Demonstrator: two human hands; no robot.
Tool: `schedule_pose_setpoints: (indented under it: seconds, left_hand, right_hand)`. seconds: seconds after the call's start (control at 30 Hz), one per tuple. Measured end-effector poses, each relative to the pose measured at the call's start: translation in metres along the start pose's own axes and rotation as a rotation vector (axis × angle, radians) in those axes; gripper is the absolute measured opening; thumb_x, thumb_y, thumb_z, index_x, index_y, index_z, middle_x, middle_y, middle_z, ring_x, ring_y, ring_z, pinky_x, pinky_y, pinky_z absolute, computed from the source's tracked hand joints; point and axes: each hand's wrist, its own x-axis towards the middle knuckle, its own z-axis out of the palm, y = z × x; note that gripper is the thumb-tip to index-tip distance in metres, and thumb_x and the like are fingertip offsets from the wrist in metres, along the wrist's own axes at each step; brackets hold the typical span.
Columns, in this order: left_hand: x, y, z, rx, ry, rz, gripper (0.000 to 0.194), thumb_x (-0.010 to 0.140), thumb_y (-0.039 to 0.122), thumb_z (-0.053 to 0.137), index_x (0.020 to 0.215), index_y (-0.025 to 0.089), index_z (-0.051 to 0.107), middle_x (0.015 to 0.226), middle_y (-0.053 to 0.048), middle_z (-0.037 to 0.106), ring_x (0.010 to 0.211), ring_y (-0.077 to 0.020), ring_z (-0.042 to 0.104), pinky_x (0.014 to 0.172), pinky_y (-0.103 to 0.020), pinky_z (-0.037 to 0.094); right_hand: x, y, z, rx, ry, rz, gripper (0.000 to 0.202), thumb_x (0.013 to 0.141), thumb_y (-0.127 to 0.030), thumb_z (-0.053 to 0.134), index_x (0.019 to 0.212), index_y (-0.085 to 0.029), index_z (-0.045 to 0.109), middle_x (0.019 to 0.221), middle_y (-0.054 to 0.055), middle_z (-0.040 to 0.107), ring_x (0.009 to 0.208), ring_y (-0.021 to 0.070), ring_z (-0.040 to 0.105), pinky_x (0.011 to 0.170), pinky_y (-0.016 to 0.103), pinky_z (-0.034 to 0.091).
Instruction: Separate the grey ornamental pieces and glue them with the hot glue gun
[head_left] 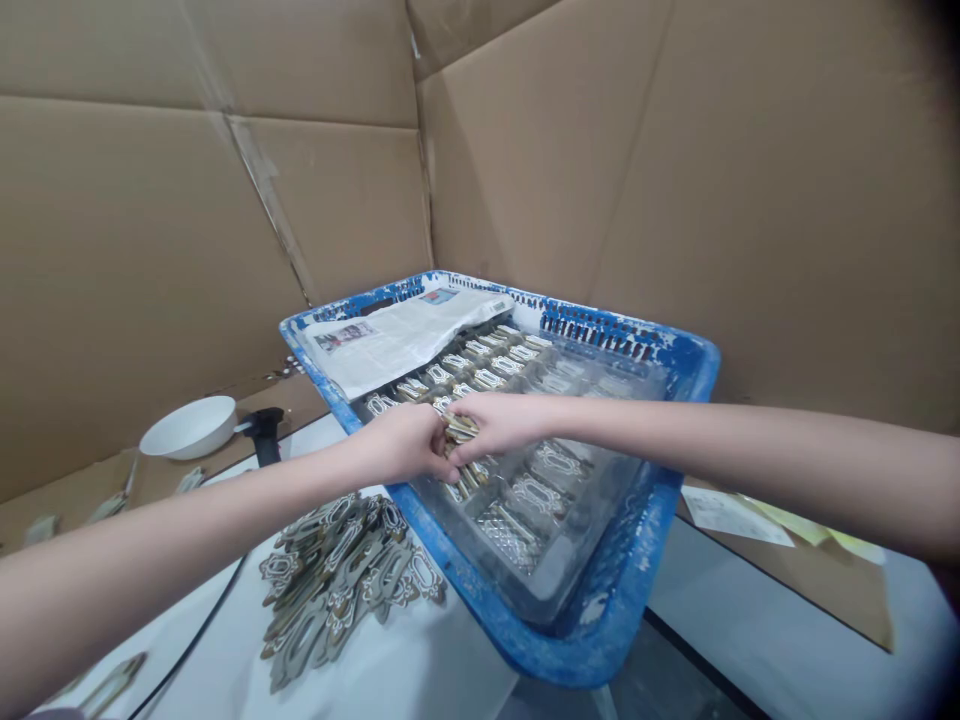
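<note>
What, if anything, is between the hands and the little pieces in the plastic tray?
Nothing I can see. The left hand and right hand meet at the little pieces above the plastic tray. The newspaper lies farther back in the blue basket, beyond both hands.

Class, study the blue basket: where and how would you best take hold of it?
Probably by the rim of the blue basket, from its left and right sides at once: the rim runs all round, and the clear tray inside favours a level, two-sided hold. The cardboard stands close behind its far edge.
</note>
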Motion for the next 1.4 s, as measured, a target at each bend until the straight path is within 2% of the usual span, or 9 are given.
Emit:
schedule_pose_setpoints:
  seconds: [0.17, 0.33, 0.5, 0.7, 0.8, 0.93, 1.07, 1.23, 1.4]
  left_hand:
    - [0.000, -0.003, -0.007, 0.013, -0.144, 0.072, 0.015, 0.064, 0.029, 0.056, 0.067, 0.018, 0.066, 0.060, 0.000, 0.062, 0.055, -0.0124, 0.052, 0.052, -0.021, 0.035]
    - [0.001, 0.000, -0.008, 0.189, -0.008, 0.044, 0.015, 0.061, 0.032, 0.059, 0.065, 0.020, 0.067, 0.061, -0.002, 0.064, 0.058, -0.0156, 0.055, 0.054, -0.024, 0.034]
    - [0.002, -0.001, -0.007, 0.211, 0.036, 0.086, 0.023, 0.067, 0.039, 0.054, 0.060, 0.019, 0.065, 0.055, -0.002, 0.061, 0.053, -0.0150, 0.054, 0.051, -0.024, 0.033]
    - [0.005, 0.005, -0.003, 0.402, 0.125, 0.152, 0.013, 0.064, 0.028, 0.057, 0.058, 0.018, 0.063, 0.058, -0.004, 0.062, 0.060, -0.0187, 0.056, 0.058, -0.028, 0.035]
    - [0.006, 0.006, -0.005, 0.413, 0.162, 0.188, 0.011, 0.064, 0.024, 0.056, 0.065, 0.017, 0.065, 0.062, -0.005, 0.063, 0.063, -0.0198, 0.057, 0.059, -0.029, 0.036]
    - [0.008, 0.002, -0.009, 0.269, 0.132, 0.216, 0.014, 0.065, 0.025, 0.059, 0.077, 0.020, 0.066, 0.065, -0.002, 0.063, 0.062, -0.0163, 0.057, 0.058, -0.026, 0.036]
    - [0.012, 0.000, -0.004, 0.261, 0.144, 0.219, 0.012, 0.065, 0.030, 0.061, 0.070, 0.020, 0.066, 0.061, -0.001, 0.062, 0.059, -0.0154, 0.056, 0.058, -0.026, 0.035]
    - [0.017, 0.003, 0.003, 0.332, 0.143, 0.262, 0.009, 0.064, 0.024, 0.059, 0.061, 0.019, 0.065, 0.056, -0.001, 0.061, 0.055, -0.0148, 0.054, 0.058, -0.027, 0.034]
    - [0.018, 0.004, 0.002, 0.356, 0.089, 0.271, 0.012, 0.063, 0.021, 0.055, 0.064, 0.021, 0.066, 0.057, -0.001, 0.061, 0.056, -0.0147, 0.053, 0.052, -0.025, 0.031]
  right_hand:
    - [0.003, -0.001, 0.002, -0.043, -0.035, -0.035, 0.027, 0.068, -0.027, 0.056, 0.089, -0.009, 0.057, 0.088, 0.008, 0.062, 0.076, 0.0172, 0.054, 0.066, 0.026, 0.041]
    - [0.002, -0.007, 0.005, -0.113, 0.017, 0.028, 0.021, 0.064, -0.016, 0.053, 0.084, -0.011, 0.055, 0.083, 0.008, 0.062, 0.074, 0.0172, 0.053, 0.059, 0.024, 0.039]
    - [-0.005, -0.012, 0.010, -0.104, 0.120, 0.072, 0.021, 0.064, -0.015, 0.051, 0.084, -0.011, 0.054, 0.087, 0.010, 0.062, 0.074, 0.0189, 0.055, 0.059, 0.025, 0.039]
    - [-0.009, -0.006, 0.010, -0.064, 0.206, 0.064, 0.016, 0.061, -0.012, 0.049, 0.077, -0.014, 0.051, 0.081, 0.007, 0.061, 0.071, 0.0176, 0.053, 0.058, 0.025, 0.038]
    - [-0.011, -0.003, 0.007, -0.074, 0.238, 0.128, 0.015, 0.065, -0.015, 0.049, 0.079, -0.013, 0.049, 0.081, 0.008, 0.059, 0.071, 0.0172, 0.052, 0.058, 0.026, 0.038]
    - [-0.014, 0.001, 0.003, -0.059, 0.256, 0.208, 0.017, 0.068, -0.023, 0.051, 0.082, -0.013, 0.049, 0.086, 0.009, 0.057, 0.074, 0.0175, 0.052, 0.059, 0.026, 0.038]
    - [-0.015, 0.004, 0.003, -0.115, 0.260, 0.251, 0.016, 0.069, -0.025, 0.051, 0.080, -0.014, 0.049, 0.085, 0.009, 0.057, 0.074, 0.0181, 0.052, 0.058, 0.026, 0.038]
    - [-0.012, 0.006, 0.004, -0.135, 0.263, 0.268, 0.017, 0.067, -0.028, 0.053, 0.077, -0.015, 0.050, 0.081, 0.008, 0.060, 0.068, 0.0167, 0.052, 0.053, 0.024, 0.036]
    - [-0.005, 0.010, 0.008, -0.196, 0.276, 0.277, 0.020, 0.064, -0.033, 0.052, 0.073, -0.015, 0.051, 0.074, 0.008, 0.060, 0.062, 0.0167, 0.053, 0.047, 0.023, 0.033]
